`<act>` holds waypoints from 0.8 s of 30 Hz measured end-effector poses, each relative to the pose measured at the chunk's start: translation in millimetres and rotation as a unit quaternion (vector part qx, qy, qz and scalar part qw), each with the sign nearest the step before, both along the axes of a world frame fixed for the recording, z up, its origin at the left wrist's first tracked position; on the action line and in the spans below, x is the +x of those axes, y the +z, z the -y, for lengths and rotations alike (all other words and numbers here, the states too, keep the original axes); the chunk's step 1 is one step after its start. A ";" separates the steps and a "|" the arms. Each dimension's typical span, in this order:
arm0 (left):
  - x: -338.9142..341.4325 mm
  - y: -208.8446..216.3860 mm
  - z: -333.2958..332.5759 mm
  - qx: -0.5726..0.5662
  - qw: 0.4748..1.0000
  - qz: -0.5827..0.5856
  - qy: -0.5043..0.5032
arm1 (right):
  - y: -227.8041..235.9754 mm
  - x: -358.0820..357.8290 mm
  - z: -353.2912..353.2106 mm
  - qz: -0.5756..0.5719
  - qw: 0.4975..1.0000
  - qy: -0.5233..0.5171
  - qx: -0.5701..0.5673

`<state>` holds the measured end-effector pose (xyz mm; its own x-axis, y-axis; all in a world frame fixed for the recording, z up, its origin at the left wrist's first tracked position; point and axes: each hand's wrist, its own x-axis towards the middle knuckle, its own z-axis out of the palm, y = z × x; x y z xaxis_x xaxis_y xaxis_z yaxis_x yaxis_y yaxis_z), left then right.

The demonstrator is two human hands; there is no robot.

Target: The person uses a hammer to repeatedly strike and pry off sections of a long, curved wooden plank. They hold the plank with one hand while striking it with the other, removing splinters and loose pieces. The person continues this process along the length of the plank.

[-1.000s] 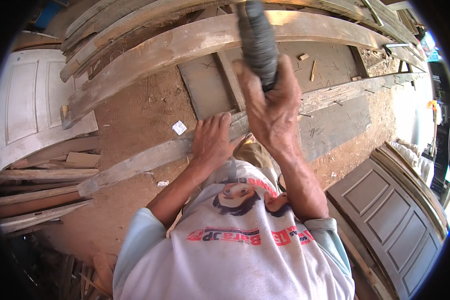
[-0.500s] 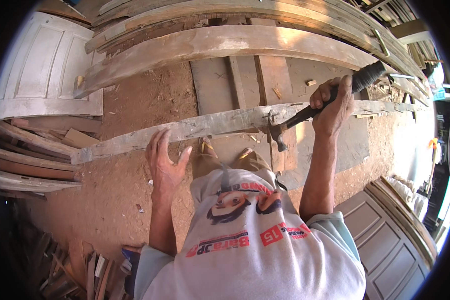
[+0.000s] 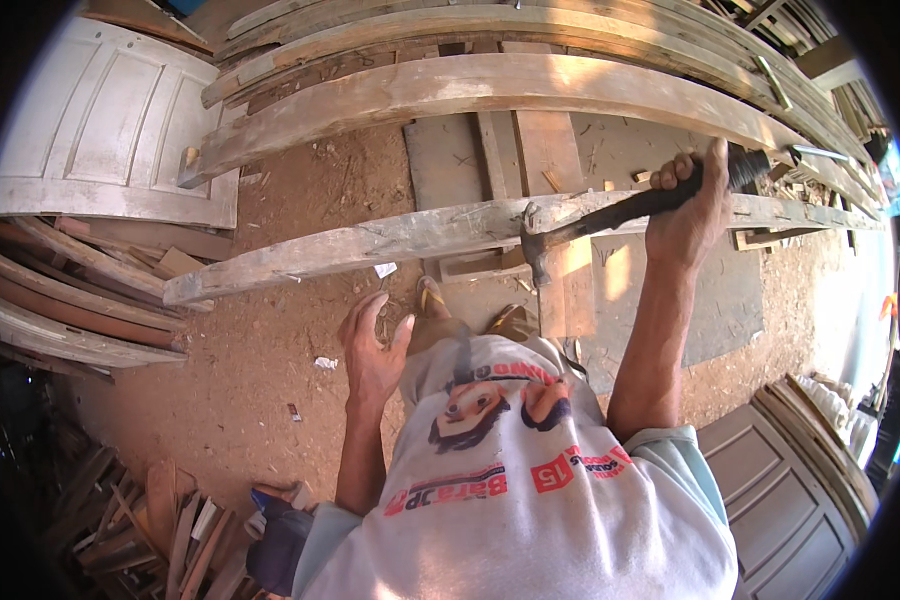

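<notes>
My right hand [image 3: 688, 212] grips a claw hammer [image 3: 610, 213] by its dark, wrapped handle. The metal head is at the near side of a long, weathered wooden beam [image 3: 320, 248] that crosses in front of me; whether it touches the wood I cannot tell. Several nails [image 3: 375, 229] stick out along the beam's face. Empty, with fingers apart, my left hand [image 3: 375, 350] hangs in the air on my side of the beam, not touching it.
Beyond lies another thick plank [image 3: 420, 85], with stacked lumber [image 3: 370, 35] behind. A white panelled door [image 3: 100, 120] and curved boards [image 3: 80, 310] are at left. Wood scraps [image 3: 160, 530] pile lower left; a grey door [image 3: 780, 480] leans at lower right.
My left hand has come away from the beam, back toward my body. The hammer head has shifted slightly left and nearer the beam, its handle lying flatter.
</notes>
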<state>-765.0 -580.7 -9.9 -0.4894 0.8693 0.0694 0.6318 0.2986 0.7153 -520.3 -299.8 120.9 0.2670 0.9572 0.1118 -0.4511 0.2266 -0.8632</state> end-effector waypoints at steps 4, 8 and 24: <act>23.4 13.3 -26.7 0.025 0.998 -0.022 -0.046 | 31.7 -39.7 14.9 0.118 0.985 0.080 0.099; 27.1 19.4 -32.4 0.033 0.997 -0.002 -0.068 | 15.2 -7.8 16.3 0.051 0.985 0.128 0.105; 27.4 4.3 -68.6 0.095 0.989 0.034 -0.104 | 15.3 30.7 18.1 -0.063 0.965 0.194 0.167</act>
